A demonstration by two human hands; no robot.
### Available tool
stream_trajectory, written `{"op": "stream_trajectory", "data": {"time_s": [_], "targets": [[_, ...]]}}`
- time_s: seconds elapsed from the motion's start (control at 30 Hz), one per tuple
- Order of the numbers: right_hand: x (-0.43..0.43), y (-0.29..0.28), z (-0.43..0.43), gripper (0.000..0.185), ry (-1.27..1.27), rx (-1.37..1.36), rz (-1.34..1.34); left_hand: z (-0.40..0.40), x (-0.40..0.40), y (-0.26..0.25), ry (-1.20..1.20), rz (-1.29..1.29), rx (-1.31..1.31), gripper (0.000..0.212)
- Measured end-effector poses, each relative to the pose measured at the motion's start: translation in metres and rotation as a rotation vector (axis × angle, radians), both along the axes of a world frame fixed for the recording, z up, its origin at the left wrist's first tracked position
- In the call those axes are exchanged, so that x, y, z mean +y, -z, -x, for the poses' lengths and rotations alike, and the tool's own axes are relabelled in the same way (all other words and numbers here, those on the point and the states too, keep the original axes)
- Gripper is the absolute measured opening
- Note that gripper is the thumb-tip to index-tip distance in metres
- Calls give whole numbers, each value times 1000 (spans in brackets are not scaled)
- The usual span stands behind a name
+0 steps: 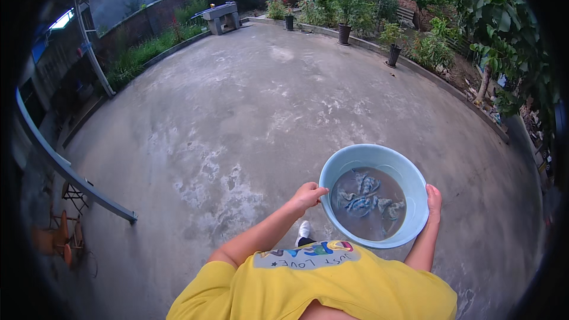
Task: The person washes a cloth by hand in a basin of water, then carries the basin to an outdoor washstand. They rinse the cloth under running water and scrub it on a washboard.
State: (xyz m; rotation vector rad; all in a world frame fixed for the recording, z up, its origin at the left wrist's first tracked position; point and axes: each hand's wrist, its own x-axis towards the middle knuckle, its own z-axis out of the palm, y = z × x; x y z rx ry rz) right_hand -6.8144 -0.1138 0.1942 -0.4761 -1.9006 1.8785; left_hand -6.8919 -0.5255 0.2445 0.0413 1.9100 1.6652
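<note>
A light blue plastic basin [373,152] is held up in front of my body, over the concrete ground. My left hand [310,196] grips its left rim, with the thumb over the edge. On the opposite side my right hand [434,204] clasps the rim, its lower fingers hidden behind the wall. Murky grey water [369,229] covers the basin's bottom. Soaked in it lies a crumpled blue-grey cloth [361,204], parts of which stick out above the surface.
A concrete yard [249,98] spreads ahead. Potted plants [344,34] line the garden curb at the back right. A concrete outdoor sink [221,17] stands at the far end. To the left are a metal post [80,178] and an orange wheeled object [62,238].
</note>
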Motion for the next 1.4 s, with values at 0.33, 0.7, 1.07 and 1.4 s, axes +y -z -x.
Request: {"op": "stream_trajectory", "data": {"time_s": [0.33,0.7,1.07,1.4], "targets": [[-91,1,339,23,-123,115,41,282,-97,-44,-69,10,91,22],[-218,-9,662,24,-172,122,148,597,-217,-72,-106,-28,185,25],[-247,-6,920,26,-39,-3,-32,895,-277,-31,13,-68,-82,27],[-374,-18,1252,27,-171,146,202,1178,-364,-80,-111,-61,167,24]]}}
